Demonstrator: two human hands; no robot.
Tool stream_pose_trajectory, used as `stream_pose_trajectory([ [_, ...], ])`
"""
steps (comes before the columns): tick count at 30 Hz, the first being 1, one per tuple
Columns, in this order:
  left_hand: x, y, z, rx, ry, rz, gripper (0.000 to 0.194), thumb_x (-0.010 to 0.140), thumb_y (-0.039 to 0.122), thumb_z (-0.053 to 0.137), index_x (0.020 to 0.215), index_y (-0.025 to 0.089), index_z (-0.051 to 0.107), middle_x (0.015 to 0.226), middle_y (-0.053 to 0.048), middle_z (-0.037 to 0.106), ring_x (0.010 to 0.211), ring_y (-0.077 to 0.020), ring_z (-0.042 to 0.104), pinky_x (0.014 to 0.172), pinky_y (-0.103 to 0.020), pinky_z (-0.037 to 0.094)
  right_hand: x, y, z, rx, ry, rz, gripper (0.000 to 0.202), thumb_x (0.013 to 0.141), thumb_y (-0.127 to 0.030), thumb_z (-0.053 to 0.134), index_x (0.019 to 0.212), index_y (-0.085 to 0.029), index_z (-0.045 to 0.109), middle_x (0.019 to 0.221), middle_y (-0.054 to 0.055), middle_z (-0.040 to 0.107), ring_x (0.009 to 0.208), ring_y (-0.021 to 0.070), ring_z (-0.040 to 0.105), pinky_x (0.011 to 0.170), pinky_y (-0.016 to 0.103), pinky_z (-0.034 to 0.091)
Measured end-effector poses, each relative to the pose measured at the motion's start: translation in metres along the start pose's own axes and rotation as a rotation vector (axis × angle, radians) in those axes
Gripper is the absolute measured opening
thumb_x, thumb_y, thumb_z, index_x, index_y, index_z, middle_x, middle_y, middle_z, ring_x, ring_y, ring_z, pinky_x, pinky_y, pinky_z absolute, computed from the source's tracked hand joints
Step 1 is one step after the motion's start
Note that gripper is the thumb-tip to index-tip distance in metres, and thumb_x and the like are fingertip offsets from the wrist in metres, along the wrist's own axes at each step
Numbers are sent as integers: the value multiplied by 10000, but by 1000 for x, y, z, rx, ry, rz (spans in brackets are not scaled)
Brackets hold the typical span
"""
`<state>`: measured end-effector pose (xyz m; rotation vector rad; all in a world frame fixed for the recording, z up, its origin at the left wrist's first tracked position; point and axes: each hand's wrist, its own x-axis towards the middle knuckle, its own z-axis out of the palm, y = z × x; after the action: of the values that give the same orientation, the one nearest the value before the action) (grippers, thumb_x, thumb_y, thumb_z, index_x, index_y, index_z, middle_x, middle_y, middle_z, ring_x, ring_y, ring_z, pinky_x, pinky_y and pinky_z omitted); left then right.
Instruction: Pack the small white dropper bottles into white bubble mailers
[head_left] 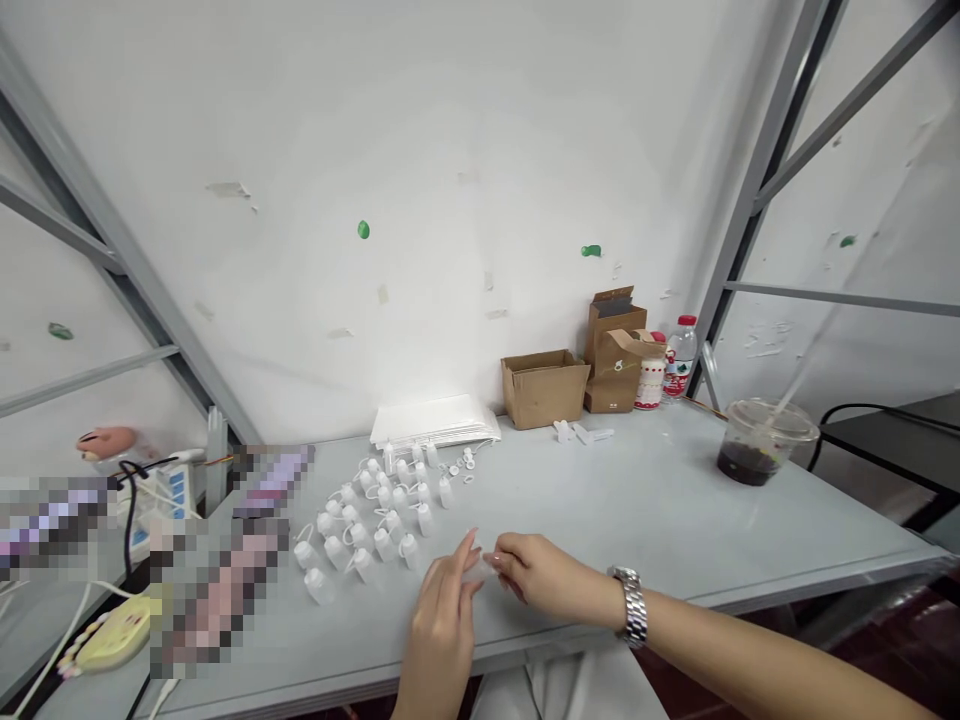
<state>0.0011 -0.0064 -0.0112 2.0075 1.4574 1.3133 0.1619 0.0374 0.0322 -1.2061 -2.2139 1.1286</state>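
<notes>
White plastic bottles (384,545) stand left of our fingers. Left hand (441,612) closes thumb and fingers on small translucent piece (478,571), held between both hands' fingertips. Likely light, slightly springy, maybe slippery, not very fragile; we'd take it lightly by sides, since hard squeeze could dent it. Right hand (536,577) pinches its right end, exact contact blurred. Well right of our fingers: lidded cup (750,462).

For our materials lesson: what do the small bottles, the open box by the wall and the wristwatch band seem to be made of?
Small bottles: probably soft-sheen plastic; they look milky and translucent.
Open box: matt cardboard, judging by its plain brown walls and flaps.
Wristwatch band: shiny metal, perhaps steel, from its glinting silvery links.
</notes>
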Motion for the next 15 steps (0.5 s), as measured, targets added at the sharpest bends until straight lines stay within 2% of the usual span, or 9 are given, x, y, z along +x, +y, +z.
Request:
stream_pose_trajectory([
  [3,0,-1,3,2,-33,27,393,855,179,368,1220,237,500,995,-79,662,954,-182,616,843,-322,502,3,6,9,323,-122,215,426,930,-398,246,581,-193,379,428,-67,375,379,78,330,436,206,316],
  [5,1,-1,4,-34,-43,-30,415,847,186,365,1243,239,478,985,-74,663,963,-180,613,830,-319,513,1,8,12,309,-100,209,450,928,-443,215,598,-194,393,427,-66,381,372,85,345,428,212,320],
  [7,2,-2,3,-106,-44,-126,443,834,197,375,1267,255,446,993,-48,665,951,-164,620,815,-310,526,-2,8,12,119,40,93,428,935,-418,224,658,-182,448,507,-38,463,454,104,431,489,226,363],
  [9,4,-1,1,-194,-45,-235,466,816,208,401,1277,267,427,1013,-24,666,898,-146,643,780,-289,539,-6,8,9,-151,173,-101,339,942,-345,264,765,-173,496,663,6,550,601,131,498,587,250,394],
  [10,4,0,0,-234,-53,-285,476,804,213,421,1276,268,425,1018,-17,667,869,-142,654,755,-275,545,-8,8,7,-287,201,-201,287,941,-303,285,811,-171,504,741,27,572,662,144,507,626,263,398],
  [13,6,5,-4,-319,-80,-381,488,771,216,473,1258,255,451,995,-16,676,848,-156,665,700,-251,548,-10,11,0,-620,157,-424,218,924,-213,325,830,-156,514,804,62,580,700,169,497,656,289,390],
  [15,7,8,-5,-332,-76,-373,472,763,195,467,1232,246,484,978,-19,680,881,-161,654,721,-260,548,-10,13,0,-706,130,-470,216,912,-175,326,801,-152,509,775,65,572,680,171,486,642,292,382],
])
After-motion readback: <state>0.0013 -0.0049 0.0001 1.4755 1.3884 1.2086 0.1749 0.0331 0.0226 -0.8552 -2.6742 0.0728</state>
